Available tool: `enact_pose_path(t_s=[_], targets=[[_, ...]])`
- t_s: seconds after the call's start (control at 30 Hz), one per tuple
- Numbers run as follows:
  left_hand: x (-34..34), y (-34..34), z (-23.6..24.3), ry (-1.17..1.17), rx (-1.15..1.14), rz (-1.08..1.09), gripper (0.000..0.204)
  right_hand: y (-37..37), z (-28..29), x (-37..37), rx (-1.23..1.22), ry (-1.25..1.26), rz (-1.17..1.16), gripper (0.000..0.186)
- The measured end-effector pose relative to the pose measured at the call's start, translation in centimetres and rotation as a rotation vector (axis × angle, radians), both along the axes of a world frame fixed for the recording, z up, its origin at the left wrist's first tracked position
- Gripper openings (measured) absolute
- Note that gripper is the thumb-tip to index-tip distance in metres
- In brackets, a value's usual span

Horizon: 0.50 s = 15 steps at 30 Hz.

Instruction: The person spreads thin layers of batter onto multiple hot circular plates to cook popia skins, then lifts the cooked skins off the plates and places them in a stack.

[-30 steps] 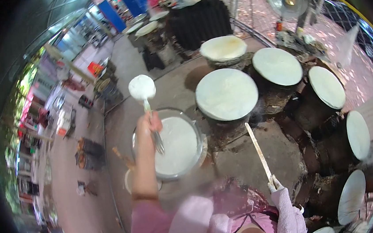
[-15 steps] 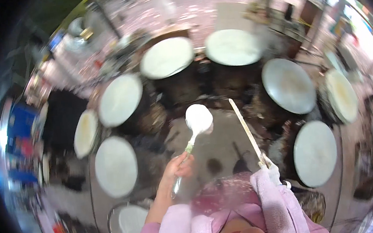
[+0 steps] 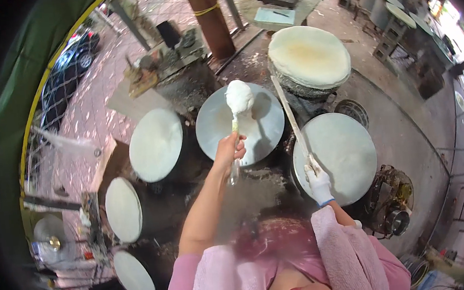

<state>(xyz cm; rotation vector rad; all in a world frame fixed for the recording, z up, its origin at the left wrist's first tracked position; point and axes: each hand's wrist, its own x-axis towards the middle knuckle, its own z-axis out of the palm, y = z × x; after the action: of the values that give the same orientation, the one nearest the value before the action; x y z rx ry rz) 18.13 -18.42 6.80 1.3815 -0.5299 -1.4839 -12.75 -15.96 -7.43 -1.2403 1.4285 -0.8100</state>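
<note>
My bare left hand is wrapped round the handle of a ladle. A thick lump of white batter covers the ladle's head, held above a round grey griddle that looks mostly bare. My right hand, in a white glove, grips a long, thin wooden stick smeared with white. The stick points away from me, between that griddle and a pale round griddle on the right. My right hand is over the left part of this right-hand griddle.
A stack of round flatbread sheets tops a drum at the far right. More white rounds curve round to the left, one nearer me. Behind stand a rusty pipe and a table. A metal fan-like frame stands at right.
My view has swung to the right. The ladle with its batter has gone from over the floor to above the grey griddle. My right hand with the stick is now over the right-hand griddle.
</note>
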Motion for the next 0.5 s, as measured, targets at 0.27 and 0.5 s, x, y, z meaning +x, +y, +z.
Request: enact_pose_path(t_s=[0.27, 0.5], targets=[[0.9, -8.1, -13.9, -0.329, -0.044, -0.084, 0.025, -2.8, 0.8, 11.1, 0.095, 0.629, 0.051, 0.052], [9.0, -4.6, -10.4, -1.057, -0.323, -0.11, 0.037, -2.7, 1.0, 18.9, 0.342, -0.047, -0.257, 0.043]])
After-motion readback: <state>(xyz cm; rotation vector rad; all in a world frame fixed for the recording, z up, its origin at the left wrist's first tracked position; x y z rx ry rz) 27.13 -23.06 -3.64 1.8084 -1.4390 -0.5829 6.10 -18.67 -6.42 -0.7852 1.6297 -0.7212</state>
